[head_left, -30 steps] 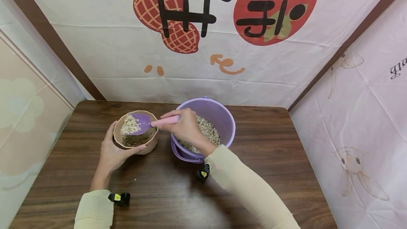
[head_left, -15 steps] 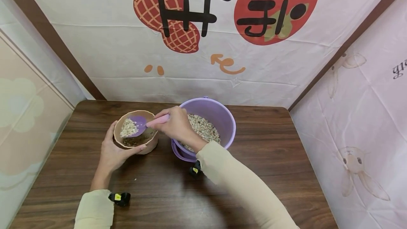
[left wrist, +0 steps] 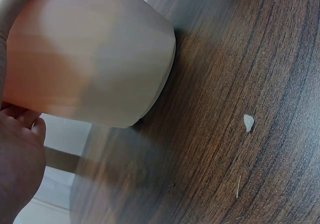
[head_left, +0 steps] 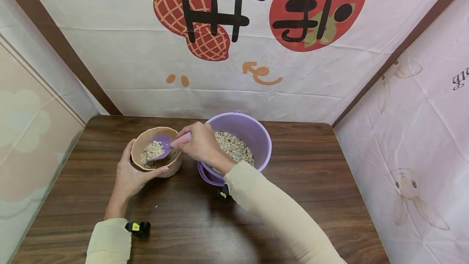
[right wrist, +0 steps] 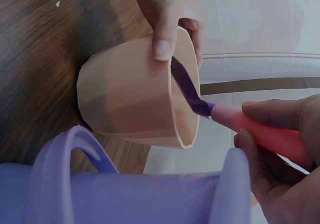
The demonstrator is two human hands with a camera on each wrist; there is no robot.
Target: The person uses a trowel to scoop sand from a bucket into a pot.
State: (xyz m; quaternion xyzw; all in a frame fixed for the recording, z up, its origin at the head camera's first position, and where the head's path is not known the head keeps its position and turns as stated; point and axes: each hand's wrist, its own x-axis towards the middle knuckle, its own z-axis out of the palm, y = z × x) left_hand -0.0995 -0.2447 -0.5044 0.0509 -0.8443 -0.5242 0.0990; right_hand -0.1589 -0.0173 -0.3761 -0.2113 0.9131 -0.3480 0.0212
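My right hand [head_left: 201,141] grips the pink handle [right wrist: 260,131] of a small shovel whose purple blade [head_left: 165,145] dips inside the mouth of a peach faceted flower pot [right wrist: 127,91]. Pale gravel [head_left: 153,150] lies on the blade, which tilts down toward the left. Darker material [head_left: 155,163] shows at the bottom of the pot. With thumb and fingers spread round its near left side, my left hand [head_left: 130,174] holds the pot, its thumb along the rim. In the right wrist view the blade's tip is hidden behind the pot wall.
Right beside the pot stands a purple bucket [head_left: 258,144] part-filled with mixed gravel [head_left: 236,146], under my right forearm. Its handle [right wrist: 65,154] hangs down at the near side. A white chip [left wrist: 248,123] lies on the wooden table [head_left: 293,199]. Printed cloth walls [head_left: 128,72] surround the table.
My right hand has moved left from over the bucket's edge. The shovel blade has dropped lower into the pot and tilted, its gravel sliding toward the tip. The left hand stays put.
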